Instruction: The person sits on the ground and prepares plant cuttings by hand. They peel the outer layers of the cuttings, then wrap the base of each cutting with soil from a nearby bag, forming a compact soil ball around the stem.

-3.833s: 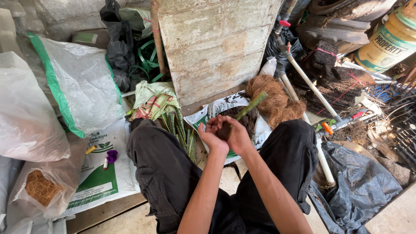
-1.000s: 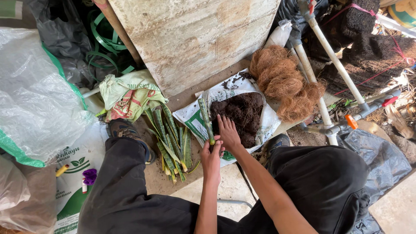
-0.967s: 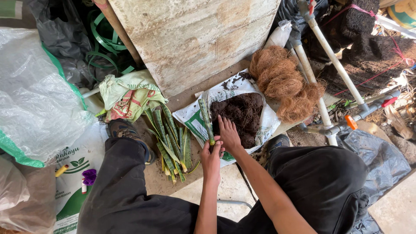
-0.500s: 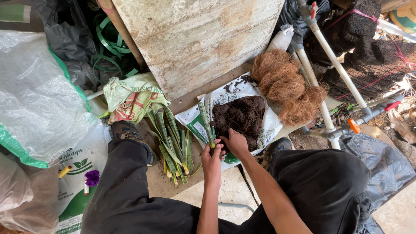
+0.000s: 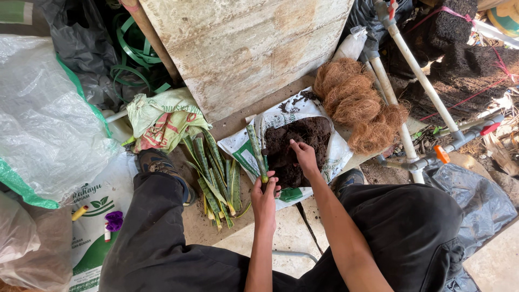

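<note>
Looking straight down at two bare hands working over a bag of dark soil. Left hand [image 5: 264,196] closed around the bottom end of one long green leaf cutting [image 5: 256,152], fingers wrapped tight on it, cutting standing up and leaning a bit toward the top of the picture, right at the left edge of the soil. Right hand [image 5: 304,157] down on the dark soil [image 5: 294,146], fingertips bunched together and dug in, so can't really tell whether anything is pinched between them. Soil sitting in one opened white and green bag [image 5: 324,165] spread flat on the ground, between the two knees in dark trousers.

Just left of the held cutting, a loose pile of more leaf cuttings [image 5: 213,176] lying on the ground, roughly ten or so, hard to count exactly since overlapping. Same green with yellowish edges. One shoe [image 5: 159,162] beside the pile on the left, a second shoe [image 5: 346,181] peeking out on the right near the bag.

Past the bag, one clump of brown coconut fibre [image 5: 359,103], looking like three or four wads stuck together. One crumpled cloth sack [image 5: 162,116] above the pile. One big upright wooden board [image 5: 243,48] behind everything. Two white pipes [image 5: 416,65] running diagonally on the right. One big translucent plastic sack [image 5: 48,119] on the left.
</note>
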### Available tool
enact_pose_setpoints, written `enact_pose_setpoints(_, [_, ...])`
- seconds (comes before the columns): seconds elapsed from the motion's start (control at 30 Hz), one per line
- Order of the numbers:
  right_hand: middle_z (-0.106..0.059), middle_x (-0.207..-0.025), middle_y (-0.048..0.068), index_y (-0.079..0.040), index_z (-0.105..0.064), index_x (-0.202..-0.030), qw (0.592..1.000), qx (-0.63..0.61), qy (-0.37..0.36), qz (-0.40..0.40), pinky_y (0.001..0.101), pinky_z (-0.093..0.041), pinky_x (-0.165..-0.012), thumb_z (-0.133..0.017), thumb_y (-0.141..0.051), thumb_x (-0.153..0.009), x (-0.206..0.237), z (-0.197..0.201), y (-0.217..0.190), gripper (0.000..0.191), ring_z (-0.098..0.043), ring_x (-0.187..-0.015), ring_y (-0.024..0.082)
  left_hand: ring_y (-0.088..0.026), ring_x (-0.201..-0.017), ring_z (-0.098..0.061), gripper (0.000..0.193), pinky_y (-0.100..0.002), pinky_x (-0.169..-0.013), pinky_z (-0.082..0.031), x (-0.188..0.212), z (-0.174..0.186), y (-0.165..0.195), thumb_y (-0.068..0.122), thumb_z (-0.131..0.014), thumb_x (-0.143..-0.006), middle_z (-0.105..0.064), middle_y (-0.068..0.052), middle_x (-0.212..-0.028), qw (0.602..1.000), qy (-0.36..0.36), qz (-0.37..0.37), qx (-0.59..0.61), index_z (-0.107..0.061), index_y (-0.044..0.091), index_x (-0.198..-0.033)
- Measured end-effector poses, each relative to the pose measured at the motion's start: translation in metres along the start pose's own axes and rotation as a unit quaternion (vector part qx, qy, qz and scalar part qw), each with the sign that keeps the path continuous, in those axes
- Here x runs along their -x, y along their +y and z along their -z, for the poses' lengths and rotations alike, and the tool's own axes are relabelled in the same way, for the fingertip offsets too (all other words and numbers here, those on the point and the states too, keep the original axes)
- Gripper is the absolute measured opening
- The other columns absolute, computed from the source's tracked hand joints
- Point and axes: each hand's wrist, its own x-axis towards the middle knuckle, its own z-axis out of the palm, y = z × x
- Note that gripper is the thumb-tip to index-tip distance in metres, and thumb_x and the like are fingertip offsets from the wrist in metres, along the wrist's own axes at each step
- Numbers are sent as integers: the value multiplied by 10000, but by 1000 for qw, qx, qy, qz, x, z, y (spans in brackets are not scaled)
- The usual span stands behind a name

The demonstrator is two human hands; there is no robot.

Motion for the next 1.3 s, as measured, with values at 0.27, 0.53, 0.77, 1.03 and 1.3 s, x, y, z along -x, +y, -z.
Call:
enact_pose_setpoints(0.27, [-686,-1133,108,-36,-696,-1211,909,237,53,340,377,-523,-822,-734,-194,-912,7,-1,-15,341,-653,-1005,205,-111,-826,-635,228,-288,-732,-520,1,-3,1,183,-625,-991,-706,-27,-998,1000,4,5,-17,-712,93,-1182])
enact_pose_setpoints(0.53, [-534,-1245,198,-51,-536,-1359,742,625,-9,242,469,-403,-973,-722,-239,-810,43,-24,18,609,-500,-1166,341,-112,-821,-632,227,-284,-736,-523,3,-3,2,177,-622,-995,-705,-24,-993,1000,2,12,-26,-711,80,-1181])
enact_pose_setpoints(0.77, [-583,-1282,126,-50,-537,-1245,731,630,-19,261,444,-407,-1004,-791,-230,-815,32,-21,35,531,-519,-1230,309,-111,-822,-627,233,-284,-728,-513,2,-3,1,175,-621,-991,-704,-25,-1003,1000,4,11,-20,-707,84,-1188])
enact_pose_setpoints(1.03, [-740,-996,213,-13,-688,-1178,893,353,3,281,442,-565,-747,-823,-159,-783,15,-7,16,442,-712,-863,357,-114,-839,-635,244,-290,-737,-523,1,-3,1,195,-625,-986,-708,-30,-1019,1000,3,5,-30,-711,96,-1192])
enact_pose_setpoints(1.3, [-748,-798,190,2,-731,-1127,924,362,86,90,419,-553,-627,-781,-394,-908,-11,20,-21,456,-714,-647,275,-116,-834,-635,245,-290,-737,-520,2,-4,1,192,-627,-984,-706,-31,-1021,999,7,6,-39,-710,104,-1197])
